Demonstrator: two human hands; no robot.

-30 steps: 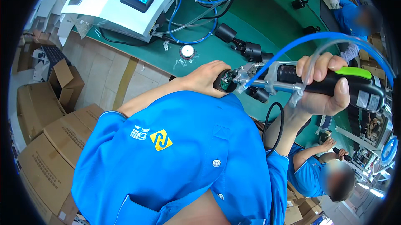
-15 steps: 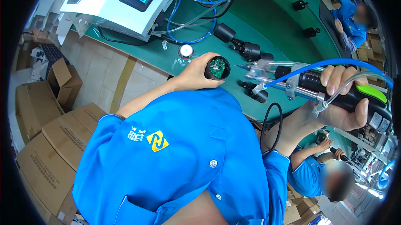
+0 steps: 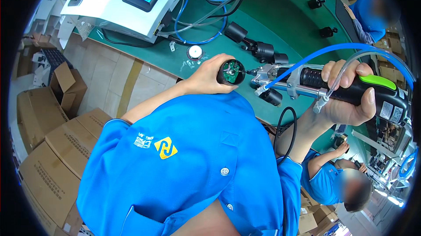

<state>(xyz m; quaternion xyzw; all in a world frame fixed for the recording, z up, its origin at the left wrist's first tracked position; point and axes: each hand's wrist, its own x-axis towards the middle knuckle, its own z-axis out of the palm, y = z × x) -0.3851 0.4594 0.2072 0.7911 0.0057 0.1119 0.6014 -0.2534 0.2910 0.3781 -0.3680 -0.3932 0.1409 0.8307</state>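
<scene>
Your screwdriver (image 3: 310, 78) has come back leftward; its tip is now just beside the black cup (image 3: 241, 78), centre of the frame, so the green board (image 3: 230, 70) seems within reach. Your left hand (image 3: 211, 73) has fingers wrapped around the cup, your right hand (image 3: 348, 93) around the screwdriver.

I see a green bench (image 3: 169, 58), a pale tiled floor (image 3: 101, 65) with a yellowish stripe (image 3: 128, 89), and bright lights (image 3: 393, 200) lower right.
</scene>
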